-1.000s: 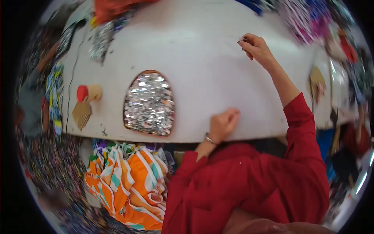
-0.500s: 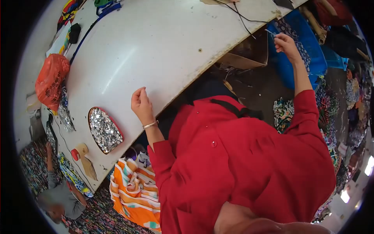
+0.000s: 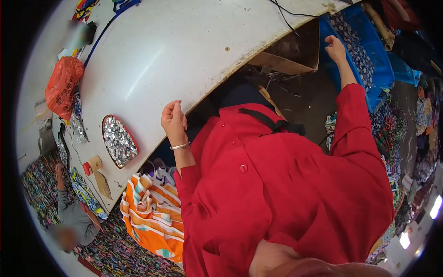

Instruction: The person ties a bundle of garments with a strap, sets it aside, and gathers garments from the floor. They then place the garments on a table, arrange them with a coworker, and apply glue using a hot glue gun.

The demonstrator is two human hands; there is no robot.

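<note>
My left hand (image 3: 174, 122), with a bangle on its wrist, hovers over the front edge of the white table (image 3: 184, 51). Its fingers are curled in and pressed together; anything inside them is hidden. My right hand (image 3: 336, 49) is stretched out at the near side of a blue plastic crate (image 3: 385, 76). Its fingers are loosely bent and a little apart, and I see nothing between them. Dark patterned cloth (image 3: 353, 44) lies inside the crate. To the left of my left hand sits a red-rimmed tray (image 3: 136, 144) of silvery sequin-like pieces (image 3: 117, 141).
A cardboard box (image 3: 286, 63) stands under the table edge beside the crate. Orange striped cloth (image 3: 154, 217) hangs at my left. A red plastic bag (image 3: 64, 87) and a tape roll (image 3: 95, 162) lie on the table. Another person (image 3: 76, 221) is at the lower left.
The thin pale strip in my right hand is no longer visible, and that hand's fingers have loosened. My left hand has shifted slightly right and turned. The view has shifted a little.
</note>
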